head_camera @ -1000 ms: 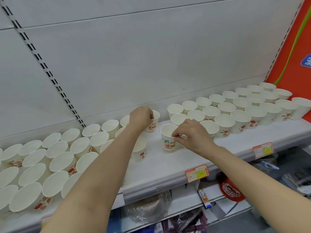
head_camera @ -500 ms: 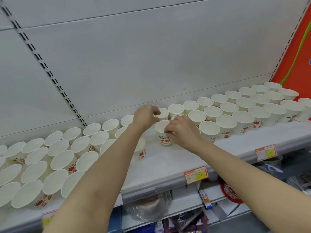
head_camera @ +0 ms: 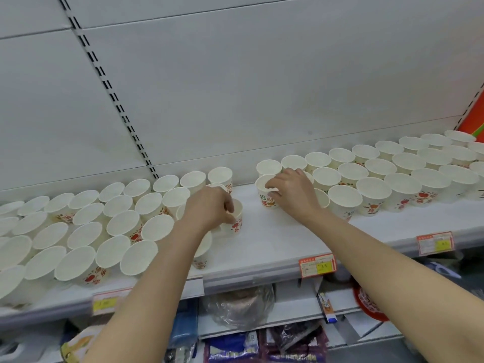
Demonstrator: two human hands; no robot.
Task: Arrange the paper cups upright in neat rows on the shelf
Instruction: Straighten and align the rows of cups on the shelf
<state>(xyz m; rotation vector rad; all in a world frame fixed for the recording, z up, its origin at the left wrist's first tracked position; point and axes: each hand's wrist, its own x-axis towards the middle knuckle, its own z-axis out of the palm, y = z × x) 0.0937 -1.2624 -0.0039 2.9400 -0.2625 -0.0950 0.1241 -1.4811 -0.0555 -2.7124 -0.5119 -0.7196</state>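
Paper cups already stand upright in rows along most of the shelf [head_camera: 275,244], one block on the left [head_camera: 86,231] and one on the right [head_camera: 392,174], with a bare gap between. The left hand [head_camera: 209,208] grips a cup [head_camera: 235,221] at the left block's edge; the right hand [head_camera: 290,191] pinches the rim of another [head_camera: 264,197] beside the right block. Closing that gap appears to be what remains.
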